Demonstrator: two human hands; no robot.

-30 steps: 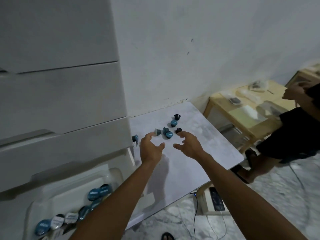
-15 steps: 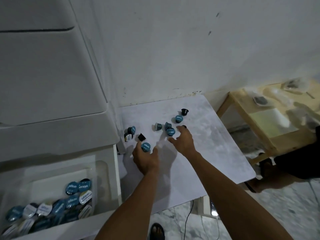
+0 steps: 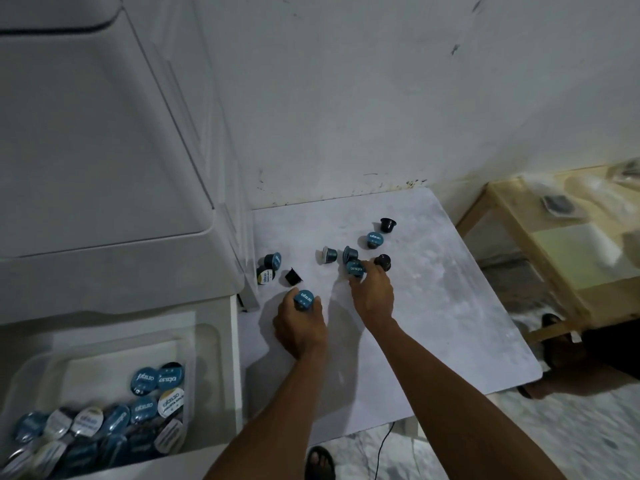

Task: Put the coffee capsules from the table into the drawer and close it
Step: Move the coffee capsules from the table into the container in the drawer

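Several coffee capsules lie scattered on the white table [image 3: 433, 323]. My left hand [image 3: 299, 327] is closed around a blue-lidded capsule [image 3: 303, 299] near the table's left side. My right hand [image 3: 372, 296] pinches another blue-lidded capsule [image 3: 355, 268] at its fingertips, with a dark capsule [image 3: 382, 261] touching its right side. Loose capsules: a black one [image 3: 293, 276], two by the cabinet [image 3: 270, 266], a silver-lidded one [image 3: 327, 254], and two farther back [image 3: 379, 233]. The open drawer [image 3: 221, 358] at lower left holds several capsules [image 3: 138, 410].
A white drawer cabinet [image 3: 104, 168] rises at the left, against the white wall. A wooden side table [image 3: 554, 258] with bags on it stands at the right. A person's sandalled foot [image 3: 550, 344] is by the table's right edge. A cable and my own foot [image 3: 320, 462] are on the floor below.
Both hands moved down onto the capsules: the left closed around a blue one, the right closed its fingertips on another. The view tilted down and left, showing more of the drawer.
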